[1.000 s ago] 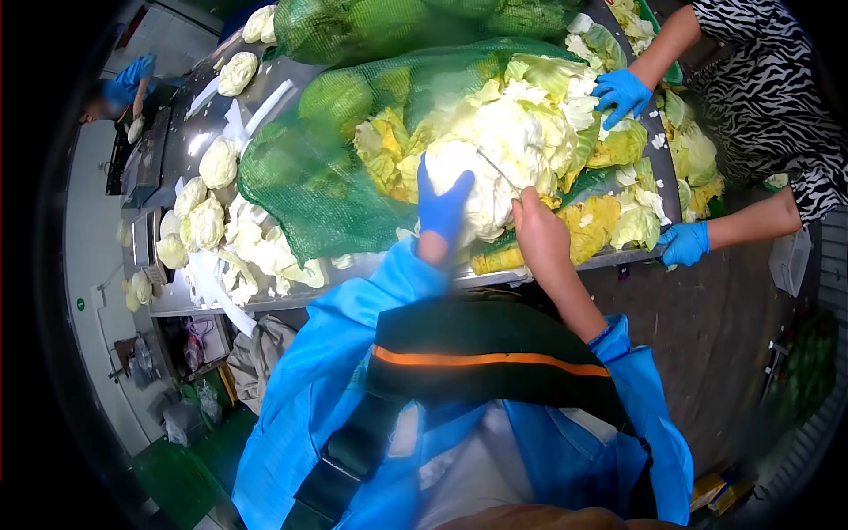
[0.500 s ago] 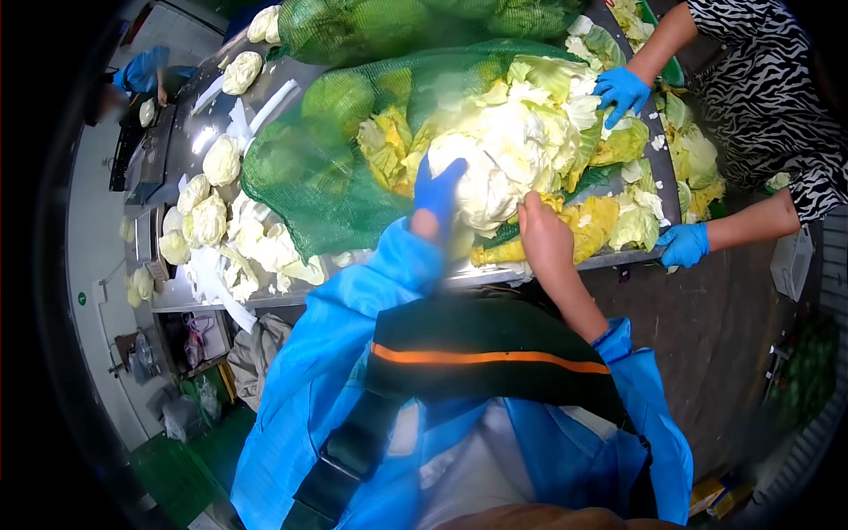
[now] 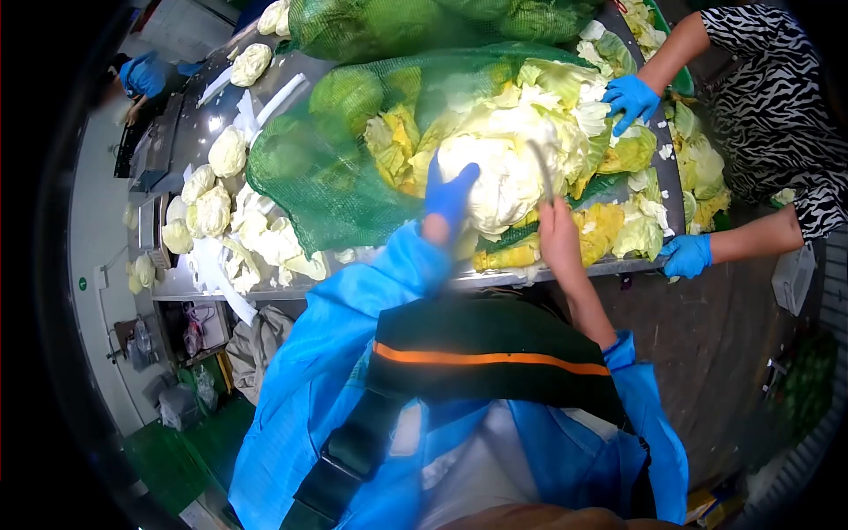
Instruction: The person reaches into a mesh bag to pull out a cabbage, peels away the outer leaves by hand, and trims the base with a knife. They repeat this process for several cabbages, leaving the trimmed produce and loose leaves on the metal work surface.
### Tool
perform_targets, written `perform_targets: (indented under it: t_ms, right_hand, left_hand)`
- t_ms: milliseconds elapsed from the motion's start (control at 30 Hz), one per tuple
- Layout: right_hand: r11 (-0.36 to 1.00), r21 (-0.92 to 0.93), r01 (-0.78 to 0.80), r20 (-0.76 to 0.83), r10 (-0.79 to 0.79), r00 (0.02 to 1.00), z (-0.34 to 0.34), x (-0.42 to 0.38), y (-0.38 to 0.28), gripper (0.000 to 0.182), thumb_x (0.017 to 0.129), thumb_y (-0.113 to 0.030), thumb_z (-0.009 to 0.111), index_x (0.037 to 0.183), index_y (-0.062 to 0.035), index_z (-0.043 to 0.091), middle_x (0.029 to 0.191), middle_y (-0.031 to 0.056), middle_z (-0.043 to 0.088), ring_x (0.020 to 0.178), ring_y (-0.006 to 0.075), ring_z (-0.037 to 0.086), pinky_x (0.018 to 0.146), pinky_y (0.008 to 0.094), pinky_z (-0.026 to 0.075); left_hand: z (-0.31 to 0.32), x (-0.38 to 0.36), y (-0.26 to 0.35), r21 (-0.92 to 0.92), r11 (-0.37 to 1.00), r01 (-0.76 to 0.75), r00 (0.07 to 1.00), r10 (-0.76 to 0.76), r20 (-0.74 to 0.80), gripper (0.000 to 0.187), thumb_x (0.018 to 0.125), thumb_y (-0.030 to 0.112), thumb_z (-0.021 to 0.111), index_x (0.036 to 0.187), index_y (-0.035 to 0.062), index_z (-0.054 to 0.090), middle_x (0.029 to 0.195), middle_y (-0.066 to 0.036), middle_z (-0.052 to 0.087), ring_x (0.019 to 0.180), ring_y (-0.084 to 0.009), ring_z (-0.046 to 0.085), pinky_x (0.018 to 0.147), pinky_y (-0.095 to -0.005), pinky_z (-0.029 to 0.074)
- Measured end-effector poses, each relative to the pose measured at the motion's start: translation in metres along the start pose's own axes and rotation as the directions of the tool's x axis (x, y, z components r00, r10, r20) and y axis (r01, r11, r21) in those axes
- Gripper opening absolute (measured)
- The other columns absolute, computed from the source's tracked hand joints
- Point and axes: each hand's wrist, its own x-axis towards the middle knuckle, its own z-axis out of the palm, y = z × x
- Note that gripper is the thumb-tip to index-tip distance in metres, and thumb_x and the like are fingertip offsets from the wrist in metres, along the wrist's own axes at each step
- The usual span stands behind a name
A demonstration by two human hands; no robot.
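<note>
My left hand [image 3: 450, 193], in a blue glove, grips a pale trimmed cabbage [image 3: 496, 196] from its left side, thumb spread across it. My bare right hand [image 3: 560, 237] is closed round the handle of a knife [image 3: 541, 168]. Its thin blade, blurred, points up along the cabbage's right side. Peeled white and yellow leaves [image 3: 601, 231] lie to the right of the cabbage and below it. Behind it, a green mesh bag [image 3: 331, 190] holds more cabbages and spreads over the metal table [image 3: 362, 276].
Several trimmed cabbages [image 3: 212, 210] and white strips [image 3: 281, 95] lie on the left. Another full mesh bag [image 3: 397, 26] lies at the back. On the right, a co-worker's blue-gloved hands [image 3: 632, 99] are near the leaves and table edge. Another person [image 3: 146, 78] stands far left.
My right hand has shifted slightly right, and the knife blade now shows upright beside the cabbage. My left hand stays on the cabbage.
</note>
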Motion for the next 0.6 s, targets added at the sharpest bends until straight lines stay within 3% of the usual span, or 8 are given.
perform_targets:
  t_ms: [33,133,200,267,333,433,500,600]
  right_hand:
    - [0.983,0.179,-0.029,-0.044,0.037,0.998,0.002,0.007,0.000,0.024,0.097,-0.027,0.049,0.102,-0.0039,0.049,0.082,0.0242,0.062,0.073,0.0442,0.060,0.063,0.0523,0.045]
    - [0.997,-0.070,-0.013,0.038,0.016,0.999,-0.017,0.015,-0.023,0.029,0.097,-0.029,0.049,0.105,-0.0020,0.050,0.080,0.0252,0.061,0.076,0.0450,0.059,0.064,0.0520,0.044]
    - [0.975,-0.216,0.056,0.088,-0.037,0.995,-0.016,0.011,-0.029,0.033,0.094,-0.033,0.053,0.111,-0.0047,0.050,0.084,0.0223,0.062,0.077,0.0427,0.060,0.063,0.0488,0.047]
    - [0.940,-0.277,0.201,-0.067,-0.228,0.971,-0.010,0.014,-0.048,0.034,0.092,-0.034,0.057,0.113,-0.0085,0.049,0.088,0.0204,0.062,0.076,0.0410,0.062,0.062,0.0472,0.048]
    - [0.860,-0.389,0.331,-0.203,-0.431,0.879,-0.004,0.030,-0.051,0.041,0.086,-0.036,0.065,0.116,-0.0143,0.048,0.096,0.0176,0.059,0.074,0.0379,0.064,0.061,0.0457,0.051]
    - [0.796,-0.586,0.152,-0.081,-0.244,0.966,-0.011,0.066,-0.073,0.043,0.085,-0.031,0.068,0.115,-0.0093,0.047,0.092,0.0190,0.060,0.075,0.0387,0.064,0.060,0.0440,0.052]
    - [0.790,-0.580,0.198,-0.044,-0.273,0.961,-0.013,0.079,-0.068,0.032,0.084,-0.027,0.066,0.104,-0.0091,0.049,0.089,0.0167,0.059,0.073,0.0376,0.063,0.062,0.0445,0.051]
    - [0.808,-0.510,0.295,-0.015,-0.351,0.936,-0.022,0.079,-0.052,0.022,0.085,-0.022,0.063,0.097,-0.0070,0.051,0.089,0.0173,0.062,0.075,0.0369,0.064,0.064,0.0467,0.050]
  left_hand:
    - [-0.001,-0.004,-0.006,0.017,0.999,-0.043,0.999,0.043,-0.003,0.064,0.083,0.007,0.068,0.138,0.0012,0.037,0.126,-0.014,0.054,0.111,-0.0251,0.056,0.089,-0.0369,0.051]
    - [0.009,-0.020,0.031,-0.267,0.956,0.121,0.989,-0.094,0.112,0.065,0.085,0.003,0.064,0.142,0.0052,0.033,0.129,-0.014,0.051,0.114,-0.0273,0.054,0.091,-0.0392,0.051]
    - [0.011,-0.023,0.030,-0.240,0.962,0.129,0.990,-0.113,0.082,0.065,0.085,0.002,0.063,0.143,0.0070,0.032,0.129,-0.013,0.051,0.116,-0.0277,0.053,0.092,-0.0409,0.050]
    - [0.011,-0.027,0.031,-0.204,0.974,0.101,0.993,-0.087,0.078,0.069,0.085,0.002,0.064,0.144,0.0069,0.030,0.132,-0.013,0.049,0.118,-0.0266,0.051,0.096,-0.0396,0.047]
    - [-0.003,-0.021,0.014,-0.102,0.994,0.036,0.995,-0.027,0.091,0.071,0.084,0.003,0.065,0.145,0.0056,0.029,0.132,-0.013,0.048,0.119,-0.0256,0.050,0.097,-0.0378,0.046]
    - [-0.010,-0.026,0.012,-0.057,0.997,-0.059,0.990,0.065,0.127,0.072,0.083,0.007,0.067,0.144,0.0020,0.029,0.133,-0.014,0.048,0.119,-0.0239,0.049,0.099,-0.0344,0.043]
    - [-0.025,-0.023,0.000,-0.062,0.992,-0.108,0.983,0.116,0.145,0.070,0.083,0.007,0.067,0.143,0.0010,0.032,0.131,-0.014,0.049,0.118,-0.0235,0.050,0.099,-0.0347,0.043]
    - [-0.036,-0.021,0.017,-0.275,0.957,0.091,0.947,0.003,0.322,0.062,0.085,0.016,0.063,0.141,0.0014,0.037,0.129,-0.013,0.053,0.117,-0.0250,0.052,0.100,-0.0373,0.043]
